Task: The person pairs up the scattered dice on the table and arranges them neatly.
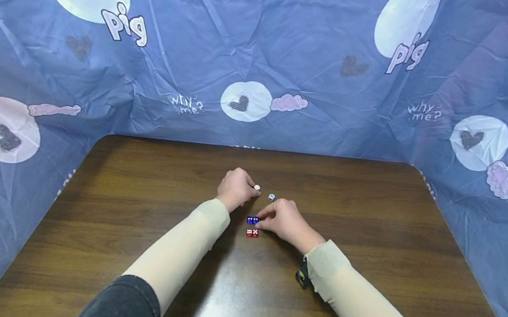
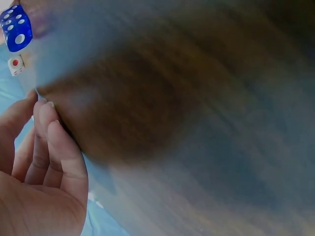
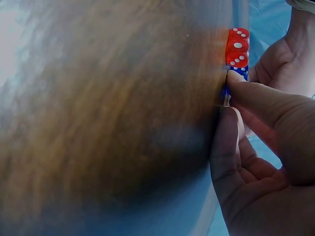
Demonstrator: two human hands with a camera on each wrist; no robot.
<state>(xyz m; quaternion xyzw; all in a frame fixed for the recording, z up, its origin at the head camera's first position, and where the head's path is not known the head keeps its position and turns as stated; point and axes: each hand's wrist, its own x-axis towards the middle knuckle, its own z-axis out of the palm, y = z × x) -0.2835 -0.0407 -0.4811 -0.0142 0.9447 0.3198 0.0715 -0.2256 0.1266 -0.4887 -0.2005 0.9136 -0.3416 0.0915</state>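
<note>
My left hand [image 1: 236, 188] is at the far middle of the table, its thumb and fingertips pinching a white die [image 1: 257, 187]. In the left wrist view that die is hidden behind the fingers. A second white die [image 1: 271, 196] lies between the two hands. Closer in, my right hand [image 1: 286, 220] pinches the right end of a short row of blue dice [image 1: 252, 220]. Seen from the right wrist, thumb and forefinger cover most of the blue [image 3: 238, 70]. Just on the near side of that row sit red dice [image 1: 251, 233], side by side.
The brown wooden table [image 1: 145, 176] has rounded far corners. Blue patterned cloth [image 1: 260, 36] hangs behind it and on both sides. A dark band with a device [image 1: 302, 274] sits at the right wrist.
</note>
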